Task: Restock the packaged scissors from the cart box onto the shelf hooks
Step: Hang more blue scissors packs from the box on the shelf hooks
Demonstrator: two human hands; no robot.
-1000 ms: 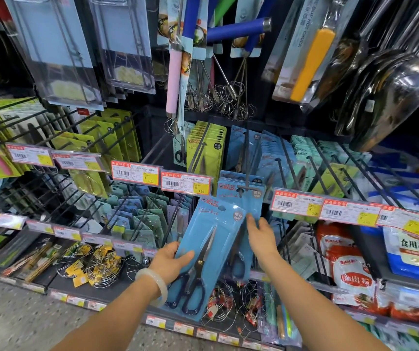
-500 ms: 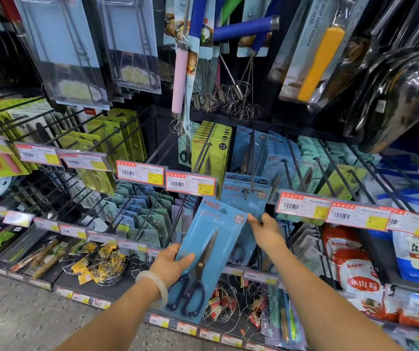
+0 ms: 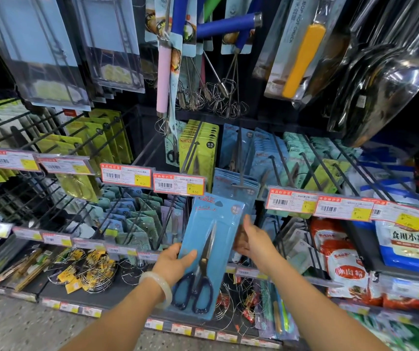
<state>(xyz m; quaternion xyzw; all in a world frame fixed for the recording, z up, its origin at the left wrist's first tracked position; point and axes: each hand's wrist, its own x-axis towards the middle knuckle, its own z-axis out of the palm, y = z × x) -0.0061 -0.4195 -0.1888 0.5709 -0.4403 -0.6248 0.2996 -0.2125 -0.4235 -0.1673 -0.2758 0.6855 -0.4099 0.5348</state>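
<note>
A blue blister pack of dark-handled scissors (image 3: 212, 249) stands tilted in front of the shelf. My left hand (image 3: 175, 262), with a pale bangle on the wrist, grips its lower left edge, thumb across the front. At the pack's right edge my right hand (image 3: 254, 240) holds on, thumb up along the front and fingers tucked behind. Just above the pack's top, several matching blue packs (image 3: 236, 183) hang on a black hook (image 3: 239, 158). The cart box is out of view.
Price tags (image 3: 179, 184) line the hook fronts. Green scissor packs (image 3: 198, 145) hang left of the blue ones and teal packs (image 3: 137, 219) lower left. Whisks (image 3: 218, 89) and steel scoops (image 3: 385, 79) dangle overhead. Red and blue food bags (image 3: 347, 264) fill the right shelf.
My right hand has dropped from the hung blue packs to the right edge of the held pack. The held pack has shifted slightly right and closer to the hook.
</note>
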